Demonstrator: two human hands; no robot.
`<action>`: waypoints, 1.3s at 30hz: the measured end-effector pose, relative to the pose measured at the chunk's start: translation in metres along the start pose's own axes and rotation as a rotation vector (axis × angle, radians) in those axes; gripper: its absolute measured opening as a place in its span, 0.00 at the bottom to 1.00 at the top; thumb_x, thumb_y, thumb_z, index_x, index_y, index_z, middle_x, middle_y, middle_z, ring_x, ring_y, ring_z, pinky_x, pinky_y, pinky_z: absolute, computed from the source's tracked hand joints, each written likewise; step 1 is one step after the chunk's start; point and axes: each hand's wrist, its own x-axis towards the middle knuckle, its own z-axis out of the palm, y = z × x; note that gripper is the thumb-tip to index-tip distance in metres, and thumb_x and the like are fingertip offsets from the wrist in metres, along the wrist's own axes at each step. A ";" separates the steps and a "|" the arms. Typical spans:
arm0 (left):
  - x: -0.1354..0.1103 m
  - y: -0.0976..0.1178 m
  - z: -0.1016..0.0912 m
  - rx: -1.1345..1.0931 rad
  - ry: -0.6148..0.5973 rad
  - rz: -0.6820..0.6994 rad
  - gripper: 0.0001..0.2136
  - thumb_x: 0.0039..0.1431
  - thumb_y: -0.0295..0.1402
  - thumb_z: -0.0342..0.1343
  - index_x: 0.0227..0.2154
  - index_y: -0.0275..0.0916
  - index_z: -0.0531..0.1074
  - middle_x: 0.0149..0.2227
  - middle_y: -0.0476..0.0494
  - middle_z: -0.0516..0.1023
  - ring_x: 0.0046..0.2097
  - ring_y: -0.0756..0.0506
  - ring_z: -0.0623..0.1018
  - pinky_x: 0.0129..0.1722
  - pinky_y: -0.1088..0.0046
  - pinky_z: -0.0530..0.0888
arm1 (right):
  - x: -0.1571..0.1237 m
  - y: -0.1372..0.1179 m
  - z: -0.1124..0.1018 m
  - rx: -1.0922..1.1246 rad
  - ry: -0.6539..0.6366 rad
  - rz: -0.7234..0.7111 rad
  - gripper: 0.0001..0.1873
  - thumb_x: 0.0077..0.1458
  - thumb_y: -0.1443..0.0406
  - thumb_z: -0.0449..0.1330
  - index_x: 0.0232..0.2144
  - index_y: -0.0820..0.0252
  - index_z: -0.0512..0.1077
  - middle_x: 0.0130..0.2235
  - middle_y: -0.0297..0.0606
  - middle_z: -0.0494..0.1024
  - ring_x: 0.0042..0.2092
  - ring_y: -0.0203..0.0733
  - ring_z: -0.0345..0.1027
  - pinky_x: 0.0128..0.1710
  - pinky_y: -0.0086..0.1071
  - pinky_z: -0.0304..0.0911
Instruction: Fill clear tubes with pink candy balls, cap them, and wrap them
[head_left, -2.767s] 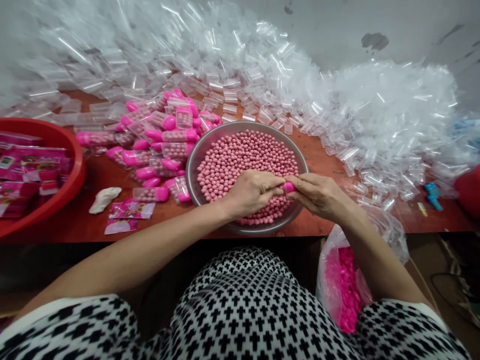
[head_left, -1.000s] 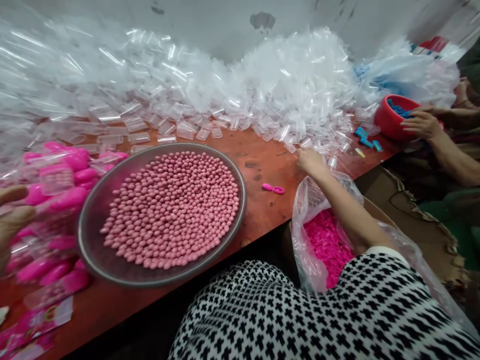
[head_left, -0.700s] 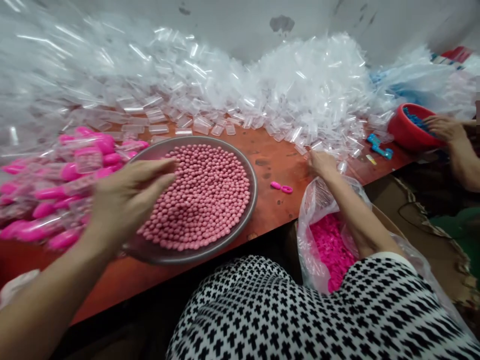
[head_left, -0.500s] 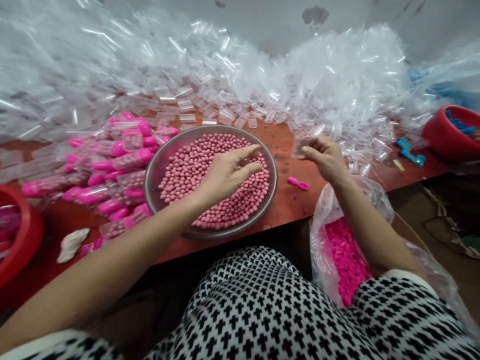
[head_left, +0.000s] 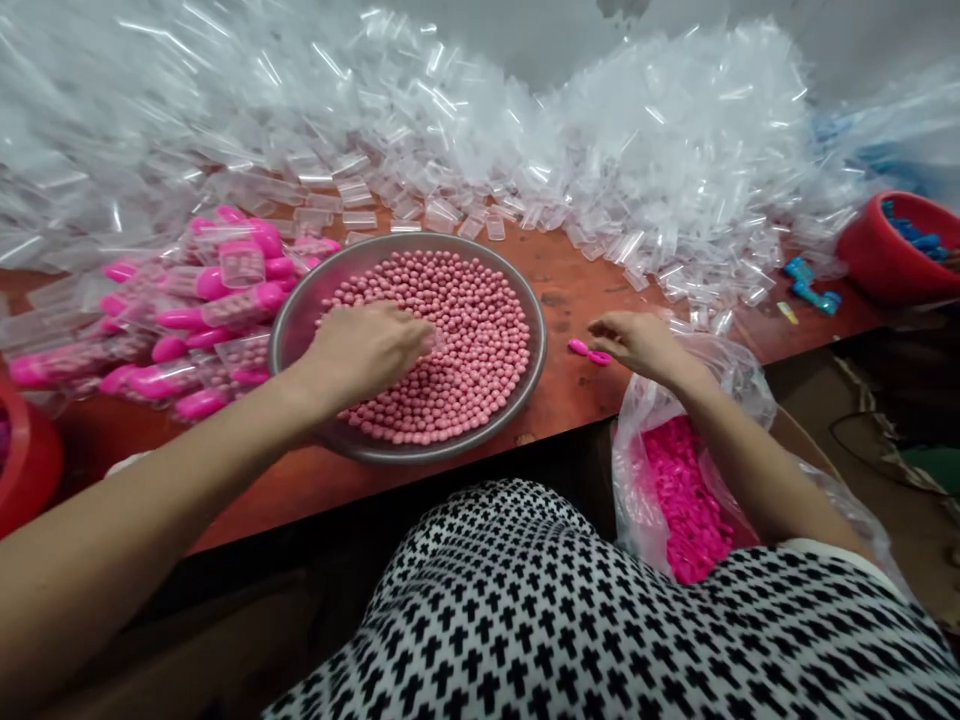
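My left hand (head_left: 375,345) is closed over the left part of a metal bowl (head_left: 541,335), low against the pink beads (head_left: 480,340). The edge of a small clear plastic container (head_left: 436,341) shows at its fingertips; the rest is hidden by the hand. On the table right of the bowl lies a bright pink plastic piece (head_left: 598,357) with a loop at one end. My right hand (head_left: 637,342) is beside that loop, fingers reaching toward it and slightly apart, with nothing visible in them.
Clear containers (head_left: 480,130) heap along the back. Left of the bowl lie bead-filled containers with pink caps (head_left: 180,320). A plastic bag (head_left: 634,480) of pink pieces (head_left: 682,500) hangs at the table's front edge. Red tubs (head_left: 877,260) (head_left: 34,460) stand at both sides, with blue pieces (head_left: 814,287) near the right one.
The clear container has gone from my right hand to my left. My left hand has moved left and down into the beads; my right has come down beside the pink looped piece.
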 end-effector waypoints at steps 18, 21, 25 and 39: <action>0.020 0.032 0.035 -1.173 -0.181 -0.314 0.14 0.46 0.37 0.68 0.34 0.35 0.75 0.38 0.42 0.81 0.39 0.47 0.80 0.47 0.64 0.76 | 0.000 0.018 0.009 0.160 0.331 -0.179 0.15 0.61 0.60 0.55 0.46 0.55 0.76 0.42 0.45 0.80 0.42 0.47 0.74 0.41 0.39 0.68; 0.009 0.038 0.035 -1.273 -0.182 -0.317 0.14 0.47 0.36 0.69 0.35 0.36 0.74 0.39 0.43 0.80 0.39 0.47 0.80 0.47 0.63 0.77 | 0.006 -0.020 -0.016 0.064 0.340 -0.321 0.16 0.63 0.61 0.52 0.47 0.49 0.77 0.45 0.44 0.78 0.44 0.46 0.73 0.43 0.40 0.67; 0.003 0.044 0.040 -1.248 -0.228 -0.258 0.12 0.51 0.35 0.66 0.36 0.36 0.73 0.35 0.45 0.78 0.37 0.49 0.79 0.44 0.67 0.77 | 0.014 -0.075 -0.034 0.246 0.160 -0.488 0.13 0.60 0.60 0.56 0.46 0.48 0.76 0.46 0.39 0.79 0.46 0.46 0.72 0.48 0.40 0.67; -0.003 0.049 0.036 -0.704 0.165 0.081 0.08 0.58 0.30 0.59 0.39 0.38 0.79 0.41 0.44 0.82 0.44 0.45 0.79 0.50 0.66 0.73 | 0.029 -0.117 0.001 1.130 0.136 -0.208 0.22 0.43 0.53 0.71 0.39 0.54 0.77 0.39 0.34 0.79 0.39 0.40 0.74 0.45 0.38 0.72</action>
